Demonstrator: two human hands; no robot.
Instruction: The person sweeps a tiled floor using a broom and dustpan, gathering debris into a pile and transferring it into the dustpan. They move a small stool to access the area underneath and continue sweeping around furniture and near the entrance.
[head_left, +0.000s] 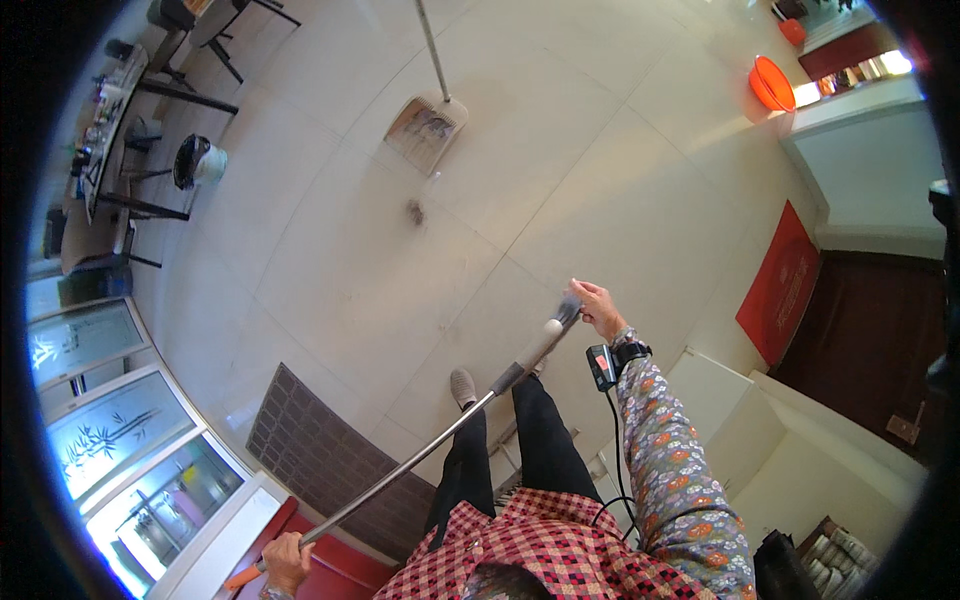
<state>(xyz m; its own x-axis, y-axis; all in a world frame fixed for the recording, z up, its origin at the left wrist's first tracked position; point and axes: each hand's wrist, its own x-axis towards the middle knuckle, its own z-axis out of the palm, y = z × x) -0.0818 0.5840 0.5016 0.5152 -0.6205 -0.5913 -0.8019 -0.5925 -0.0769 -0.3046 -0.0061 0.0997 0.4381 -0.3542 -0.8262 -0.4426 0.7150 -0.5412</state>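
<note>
My left hand (286, 562) is closed around the metal handle of a broom (427, 450), near its orange end. The broom is raised and slants up to the right, its head (536, 346) off the floor. At the bristle end, my right hand (592, 301) has its fingertips pinched at the grey bristles (568, 307). A long-handled dustpan (429, 131) lies on the tiled floor farther ahead, with grey debris in it. Just below the dustpan in view is a small dark clump of debris (415, 212) on the floor.
A dark mat (322, 442) lies at lower left beside glazed doors. At left are a cluttered table (112, 127), chairs and a lined bin (201, 161). An orange basin (771, 84) and a red mat (780, 289) are at right, near a dark door.
</note>
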